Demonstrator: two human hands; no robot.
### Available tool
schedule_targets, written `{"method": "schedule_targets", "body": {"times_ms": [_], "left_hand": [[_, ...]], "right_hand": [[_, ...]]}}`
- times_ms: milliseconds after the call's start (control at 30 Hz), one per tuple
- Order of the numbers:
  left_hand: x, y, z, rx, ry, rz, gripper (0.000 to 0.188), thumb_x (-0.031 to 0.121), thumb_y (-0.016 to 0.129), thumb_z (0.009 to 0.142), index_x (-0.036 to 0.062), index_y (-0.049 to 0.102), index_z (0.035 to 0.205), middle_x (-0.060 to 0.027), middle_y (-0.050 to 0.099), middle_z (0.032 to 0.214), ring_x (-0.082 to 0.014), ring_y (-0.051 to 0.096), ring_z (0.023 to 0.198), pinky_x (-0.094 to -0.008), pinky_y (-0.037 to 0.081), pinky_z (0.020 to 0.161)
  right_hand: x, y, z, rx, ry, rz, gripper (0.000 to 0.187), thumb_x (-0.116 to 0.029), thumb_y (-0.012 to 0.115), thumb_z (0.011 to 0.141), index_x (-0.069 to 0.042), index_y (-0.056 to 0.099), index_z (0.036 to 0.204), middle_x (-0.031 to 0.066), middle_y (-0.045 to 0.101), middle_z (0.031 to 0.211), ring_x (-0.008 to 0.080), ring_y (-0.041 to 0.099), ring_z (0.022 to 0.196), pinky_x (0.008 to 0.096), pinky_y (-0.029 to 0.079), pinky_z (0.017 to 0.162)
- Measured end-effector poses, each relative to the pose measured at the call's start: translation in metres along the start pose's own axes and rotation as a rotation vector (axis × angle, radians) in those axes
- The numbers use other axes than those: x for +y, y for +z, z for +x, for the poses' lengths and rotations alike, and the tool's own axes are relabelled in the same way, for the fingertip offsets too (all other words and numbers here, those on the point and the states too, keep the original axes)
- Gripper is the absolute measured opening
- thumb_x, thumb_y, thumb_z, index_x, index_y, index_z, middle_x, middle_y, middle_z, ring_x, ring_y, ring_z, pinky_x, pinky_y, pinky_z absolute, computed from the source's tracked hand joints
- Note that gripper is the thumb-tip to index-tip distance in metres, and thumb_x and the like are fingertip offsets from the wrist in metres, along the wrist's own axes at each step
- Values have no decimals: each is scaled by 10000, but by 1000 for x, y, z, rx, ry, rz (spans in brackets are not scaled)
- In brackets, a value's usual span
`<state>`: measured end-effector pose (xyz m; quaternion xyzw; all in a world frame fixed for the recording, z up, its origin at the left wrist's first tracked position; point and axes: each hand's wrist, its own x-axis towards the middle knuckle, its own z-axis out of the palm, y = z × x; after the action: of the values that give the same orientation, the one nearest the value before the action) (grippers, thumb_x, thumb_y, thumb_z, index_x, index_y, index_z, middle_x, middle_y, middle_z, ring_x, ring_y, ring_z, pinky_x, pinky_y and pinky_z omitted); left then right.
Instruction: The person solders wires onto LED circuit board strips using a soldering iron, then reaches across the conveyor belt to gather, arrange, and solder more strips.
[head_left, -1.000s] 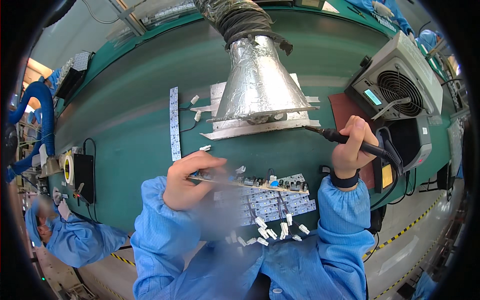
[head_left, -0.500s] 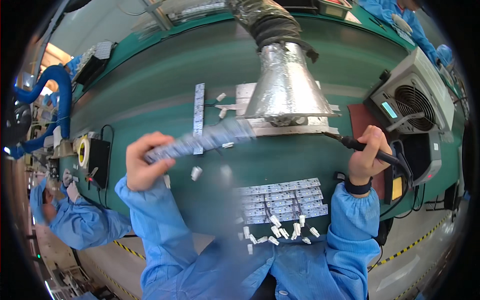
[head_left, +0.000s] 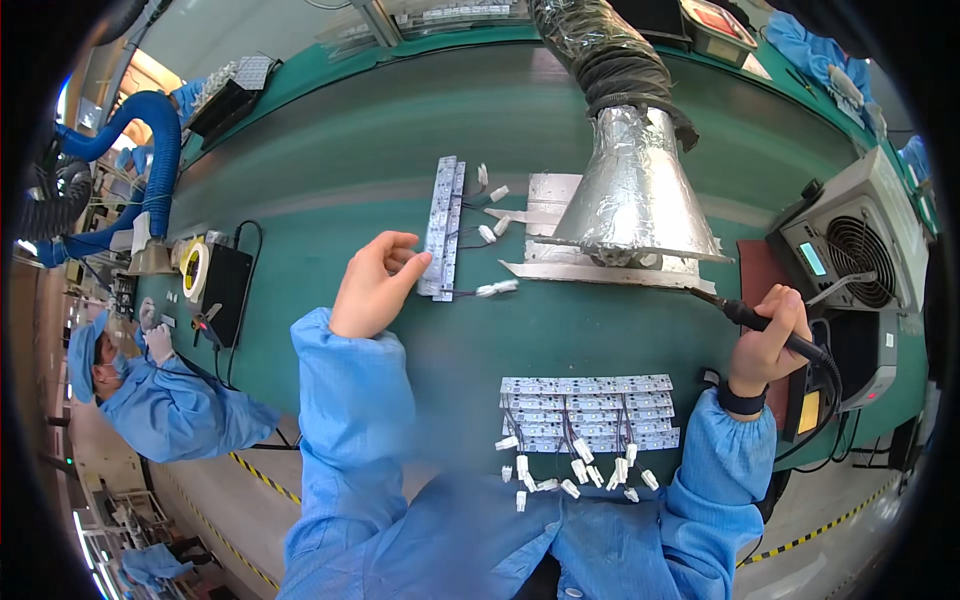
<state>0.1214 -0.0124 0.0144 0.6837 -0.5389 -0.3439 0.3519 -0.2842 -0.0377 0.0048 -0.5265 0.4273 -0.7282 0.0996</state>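
Note:
Two narrow LED strip boards (head_left: 441, 230) lie side by side on the green mat, their white plug connectors (head_left: 487, 232) out to the right on short dark leads. My left hand (head_left: 377, 285) is at their left edge, thumb tip against or very near the nearer board, fingers loosely bent and apart. My right hand (head_left: 768, 345) is closed around the black handle of a soldering iron (head_left: 745, 316), whose tip points left toward a pale metal plate (head_left: 620, 272). Nearer to me, several more LED strip boards (head_left: 590, 412) lie in rows, their leads and white connectors toward me.
A foil-covered extractor hood (head_left: 640, 190) hangs over the plate. At right stand a grey fan unit (head_left: 840, 245) and a soldering station (head_left: 862, 350). A black box (head_left: 215, 292) and blue hose (head_left: 150, 150) are at left. A co-worker (head_left: 160, 390) sits at the left.
My left hand has set the LED strip board it was carrying down beside the other one and loosened its fingers. My right hand still holds the soldering iron. The head view has shifted.

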Motion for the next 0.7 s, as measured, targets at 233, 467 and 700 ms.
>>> {"method": "schedule_targets", "body": {"times_ms": [233,467,700], "left_hand": [[8,23,2,149,27,354,477,258,727,818,-12,577,1182,-88,655,865,-154,595,680,-312,494,631],[6,30,7,234,85,271,419,164,672,800,-19,581,1166,-94,646,832,-165,588,638,-318,479,599],[0,15,5,224,104,306,350,155,662,811,-8,620,1118,-108,642,891,-173,579,630,-326,487,612]], "right_hand": [[3,-3,-1,-36,1,13,384,-101,464,960,35,446,601,57,443,585,113,393,555,268,295,537],[1,-2,-1,-42,16,10,379,-97,454,964,47,446,614,59,441,586,113,384,550,271,291,537],[1,-1,-1,-24,12,8,378,-90,467,957,38,453,602,54,435,581,111,383,555,271,289,535]]}}
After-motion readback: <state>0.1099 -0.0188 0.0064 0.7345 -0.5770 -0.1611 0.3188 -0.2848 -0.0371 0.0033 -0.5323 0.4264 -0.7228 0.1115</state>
